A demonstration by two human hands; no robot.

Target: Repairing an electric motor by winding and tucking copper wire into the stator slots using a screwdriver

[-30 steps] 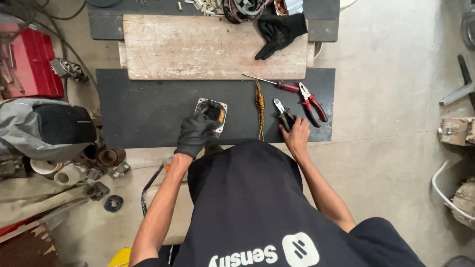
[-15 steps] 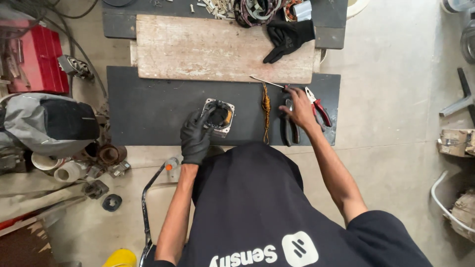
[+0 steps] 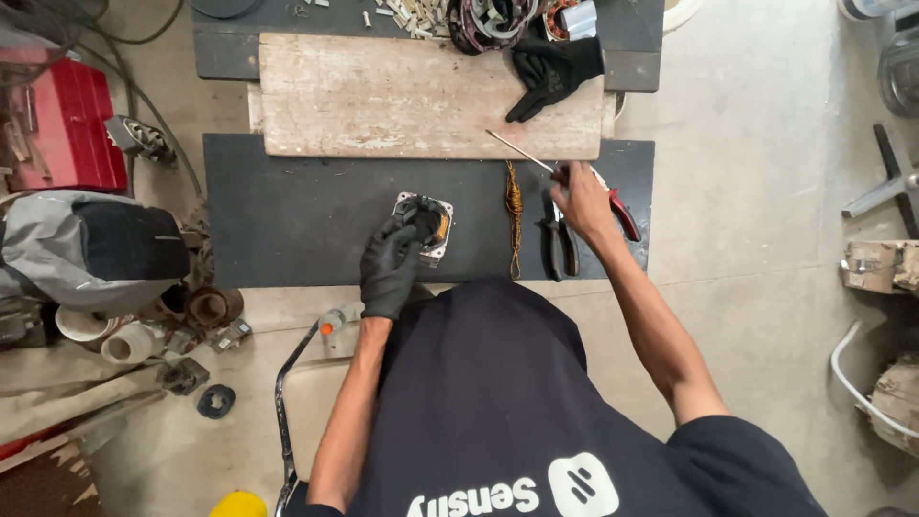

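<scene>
Two hands work on a dark mat (image 3: 287,211) whose left half lies bare, while its right end is crowded with black pliers (image 3: 558,244), red-handled pliers (image 3: 620,213) and a twisted bundle of copper wire (image 3: 514,215). A worn wooden board (image 3: 402,96) borders the mat's far edge. The square metal motor housing (image 3: 426,225) (copper windings show inside it) sits mid-mat. The gloved left hand (image 3: 391,270) rests on its near side, fingers curled over the rim. The bare right hand (image 3: 579,196) pinches a thin metal rod (image 3: 517,151), just beside both pliers.
</scene>
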